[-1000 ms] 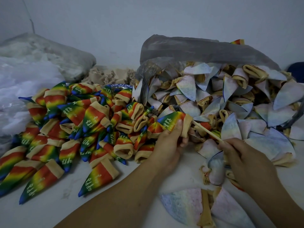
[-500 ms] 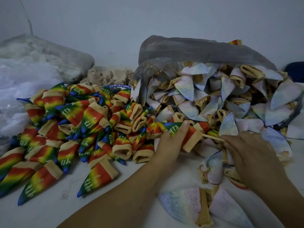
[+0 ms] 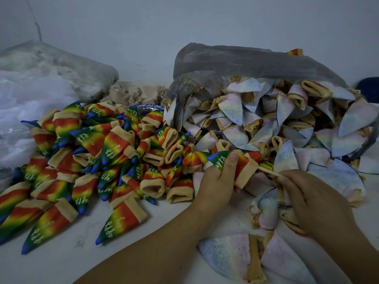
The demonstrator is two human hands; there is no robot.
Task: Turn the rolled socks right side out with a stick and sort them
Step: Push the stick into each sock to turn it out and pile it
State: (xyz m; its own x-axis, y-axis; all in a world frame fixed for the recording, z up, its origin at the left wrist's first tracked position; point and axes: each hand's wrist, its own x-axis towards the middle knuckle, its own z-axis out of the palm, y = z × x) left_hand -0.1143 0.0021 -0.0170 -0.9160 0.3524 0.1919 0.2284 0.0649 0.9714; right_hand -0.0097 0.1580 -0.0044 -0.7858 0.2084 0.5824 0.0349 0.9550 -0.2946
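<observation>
Rainbow cone-shaped sock [image 3: 245,167] on thin wooden stick [image 3: 266,170]

Dim, flat, bluish indoor light, soft faint shadows, slight softness throughout, wide-angle bending toward the edges.

The white bench [image 3: 61,263] holds a heap of rainbow socks [image 3: 92,160] near its left edge. Pale socks [image 3: 266,124] spill from a grey bag [image 3: 235,60] at the back right.
</observation>
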